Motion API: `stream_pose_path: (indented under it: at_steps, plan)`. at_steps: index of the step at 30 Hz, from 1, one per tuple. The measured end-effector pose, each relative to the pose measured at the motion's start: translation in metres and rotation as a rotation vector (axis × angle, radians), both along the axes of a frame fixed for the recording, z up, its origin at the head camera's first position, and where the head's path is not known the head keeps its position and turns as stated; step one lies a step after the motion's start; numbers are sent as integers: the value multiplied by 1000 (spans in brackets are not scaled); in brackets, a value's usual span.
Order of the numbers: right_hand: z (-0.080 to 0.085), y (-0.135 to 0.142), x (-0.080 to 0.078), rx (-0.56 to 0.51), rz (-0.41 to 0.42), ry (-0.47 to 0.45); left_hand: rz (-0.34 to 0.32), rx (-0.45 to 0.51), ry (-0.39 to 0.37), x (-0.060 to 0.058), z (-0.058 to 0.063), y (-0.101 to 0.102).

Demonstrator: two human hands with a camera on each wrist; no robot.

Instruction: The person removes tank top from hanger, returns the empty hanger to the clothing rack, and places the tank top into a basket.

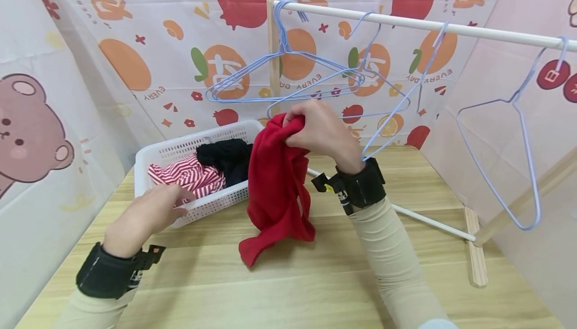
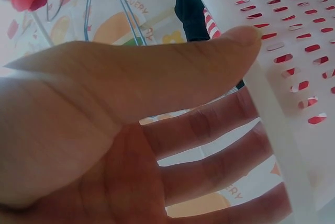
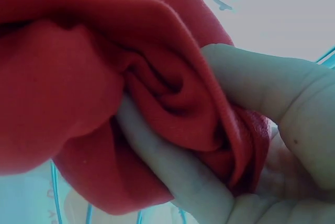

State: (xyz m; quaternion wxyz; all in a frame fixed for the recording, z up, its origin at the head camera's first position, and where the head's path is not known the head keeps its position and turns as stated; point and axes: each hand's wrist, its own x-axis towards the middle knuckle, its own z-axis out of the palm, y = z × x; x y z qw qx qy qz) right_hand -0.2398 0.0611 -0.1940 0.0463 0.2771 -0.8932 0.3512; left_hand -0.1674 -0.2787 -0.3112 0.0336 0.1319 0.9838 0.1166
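Observation:
My right hand (image 1: 322, 131) pinches a bunched red garment (image 1: 279, 179) up in front of the basket's right end, and its lower end hangs down over the table. In the right wrist view the thumb and a finger (image 3: 172, 174) grip folds of the red cloth (image 3: 63, 77). My left hand (image 1: 146, 211) holds the front rim of a white plastic basket (image 1: 216, 211), thumb (image 2: 209, 67) outside and the other fingers behind the rim. Inside the basket lie a red-and-white striped garment (image 1: 194, 174) and a black garment (image 1: 230, 156).
Above the table, a white rail (image 1: 405, 26) carries several blue wire hangers (image 1: 288, 63), including one at the right (image 1: 523, 103). The rack's wooden foot (image 1: 475, 249) and a low white bar (image 1: 433, 223) stand on the wooden table (image 1: 270, 294). Printed curtains surround it.

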Motion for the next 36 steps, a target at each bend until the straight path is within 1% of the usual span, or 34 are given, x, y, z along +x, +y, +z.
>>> stream_pose_path:
  at_steps: [6, 13, 20, 23, 30, 33, 36]
  plan:
    - [9, -12, 1, 14, 14, 11, 4, -2, 2, 2, 0, -1]
    - [13, -27, 0, -25, 60, 34, -2, 8, 18, 3, -1, -2]
    - [20, -42, 3, -12, 86, 61, 7, 10, -2, 4, -2, -3]
    - [23, -48, 3, -20, 88, 55, 2, 8, 4, 3, -2, -3]
    - [28, -58, 2, -83, 93, 48, -17, 16, 50, 2, -2, -3]
    - [31, -61, 2, -94, 86, 51, -13, 20, 46, 2, -1, -2]
    - [36, -64, 2, -88, 81, 61, 7, 27, 29, 3, -1, -1]
